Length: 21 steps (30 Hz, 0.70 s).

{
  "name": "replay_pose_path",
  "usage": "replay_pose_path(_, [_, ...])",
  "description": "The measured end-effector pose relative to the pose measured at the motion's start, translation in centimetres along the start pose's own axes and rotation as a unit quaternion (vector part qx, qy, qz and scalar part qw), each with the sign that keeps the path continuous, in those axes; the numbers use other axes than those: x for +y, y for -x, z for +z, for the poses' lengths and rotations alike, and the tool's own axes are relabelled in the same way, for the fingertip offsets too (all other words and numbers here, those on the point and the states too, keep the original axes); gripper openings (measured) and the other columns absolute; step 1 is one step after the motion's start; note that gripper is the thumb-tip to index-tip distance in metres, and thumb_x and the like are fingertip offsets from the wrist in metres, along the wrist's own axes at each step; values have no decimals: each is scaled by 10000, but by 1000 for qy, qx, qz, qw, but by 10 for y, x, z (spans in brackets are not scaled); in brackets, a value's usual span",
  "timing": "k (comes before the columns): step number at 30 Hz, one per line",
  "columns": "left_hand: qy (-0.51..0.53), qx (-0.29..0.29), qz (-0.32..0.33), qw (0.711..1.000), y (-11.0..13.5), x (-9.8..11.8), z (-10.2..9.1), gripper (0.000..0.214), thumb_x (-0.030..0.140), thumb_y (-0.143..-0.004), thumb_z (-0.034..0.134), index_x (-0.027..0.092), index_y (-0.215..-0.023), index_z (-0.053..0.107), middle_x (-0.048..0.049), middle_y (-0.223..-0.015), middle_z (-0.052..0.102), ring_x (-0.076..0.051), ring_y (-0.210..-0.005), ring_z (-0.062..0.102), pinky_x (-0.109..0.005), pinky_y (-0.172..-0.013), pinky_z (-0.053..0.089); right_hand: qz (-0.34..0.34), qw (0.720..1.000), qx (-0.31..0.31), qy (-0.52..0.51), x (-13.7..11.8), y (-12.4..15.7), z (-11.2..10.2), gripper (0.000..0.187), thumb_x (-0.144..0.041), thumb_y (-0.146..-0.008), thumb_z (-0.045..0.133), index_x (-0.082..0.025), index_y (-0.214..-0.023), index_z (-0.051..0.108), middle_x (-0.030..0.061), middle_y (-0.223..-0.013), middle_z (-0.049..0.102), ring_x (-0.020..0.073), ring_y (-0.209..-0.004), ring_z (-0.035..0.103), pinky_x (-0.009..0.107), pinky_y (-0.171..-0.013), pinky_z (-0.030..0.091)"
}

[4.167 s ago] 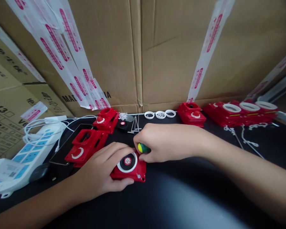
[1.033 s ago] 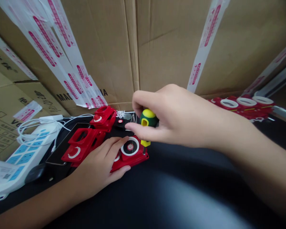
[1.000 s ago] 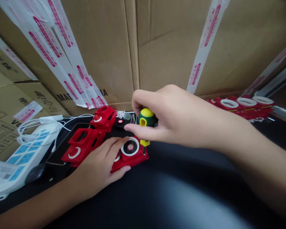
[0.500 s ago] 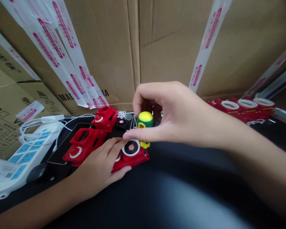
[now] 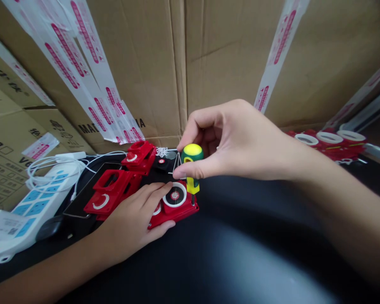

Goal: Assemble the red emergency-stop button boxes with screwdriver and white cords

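My left hand [image 5: 129, 223] grips a red plastic housing [image 5: 180, 214] from its left side, fingers over the top and thumb along the near edge. A white ring around a black disc with a red-and-white emblem sits in the housing. Upright at its right corner stands a short screwdriver [image 5: 194, 153] with a yellow-and-green handle, its shaft going down to that corner. My right hand [image 5: 240, 137] is closed around the handle, thumb across the near side and forefinger on the far side. The tip's exact seat is too small to make out.
Left of my hands lie red housings [image 5: 112, 190] beside a black tray [image 5: 79, 202]. A white power strip [image 5: 44, 198] with coiled cable is farther left. More red housings with white rings [image 5: 329, 137] lie at the right. Large cardboard boxes [image 5: 221, 63] wall off the back.
The fingers of my right hand have shifted around the screwdriver's handle, the thumb moving slightly up and right. My left hand and the red housing have barely moved.
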<state>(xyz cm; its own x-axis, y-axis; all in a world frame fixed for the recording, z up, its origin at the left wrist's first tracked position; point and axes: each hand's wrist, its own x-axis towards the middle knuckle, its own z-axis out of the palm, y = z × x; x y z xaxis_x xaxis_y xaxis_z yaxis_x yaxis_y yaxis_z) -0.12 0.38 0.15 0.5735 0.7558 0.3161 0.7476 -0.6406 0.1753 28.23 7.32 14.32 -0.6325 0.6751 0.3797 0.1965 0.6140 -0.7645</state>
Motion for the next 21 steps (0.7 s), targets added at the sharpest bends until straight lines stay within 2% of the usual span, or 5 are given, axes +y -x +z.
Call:
replay_pose_path(4, [16, -2, -15, 1000, 1, 2, -1, 682, 387, -1061, 720, 278, -1666, 425, -150, -1606, 663, -395, -1451, 689, -613, -1193, 602, 11, 1000, -18, -19, -2, 1, -2, 181, -298, -873, 957, -197, -924, 817, 28, -882, 855, 178, -778, 791, 297, -662, 610])
replay_pose_path(11, [59, -14, -50, 997, 1, 1, 0, 675, 436, -1049, 738, 300, -1652, 466, -117, -1634, 647, -376, -1484, 660, -621, -1249, 559, 20, 998, -63, -7, -6, 1, -12, 201, -325, -884, 958, -195, -1000, 856, 31, -930, 853, 157, -794, 771, 253, -696, 622])
replay_pose_path(15, [85, -16, -56, 995, 0, -1, -1, 639, 413, -1051, 739, 315, -1631, 489, -107, -1627, 646, -368, -1486, 654, -631, -1263, 547, 14, 993, -105, -52, -1, -1, -17, 241, -259, -902, 941, -176, -1117, 871, -26, -769, 794, 77, -546, 643, 209, -519, 507])
replay_pose_path(18, [82, -15, -43, 996, -1, -2, -2, 630, 399, -1055, 740, 322, -1622, 476, -105, -1594, 661, -364, -1458, 674, -643, -1245, 563, 4, 975, -160, -155, 10, -3, -16, 256, -178, -959, 868, -152, -1210, 832, -3, -969, 851, 19, -485, 562, 171, -439, 438])
replay_pose_path(21, [74, -16, -28, 997, -2, -2, -3, 651, 393, -1073, 721, 322, -1652, 432, -110, -1615, 644, -358, -1475, 664, -643, -1255, 557, -30, 949, -189, -252, 24, -7, -11, 209, -175, -1028, 781, -134, -1231, 762, 50, -1198, 829, 14, -578, 592, 148, -460, 461])
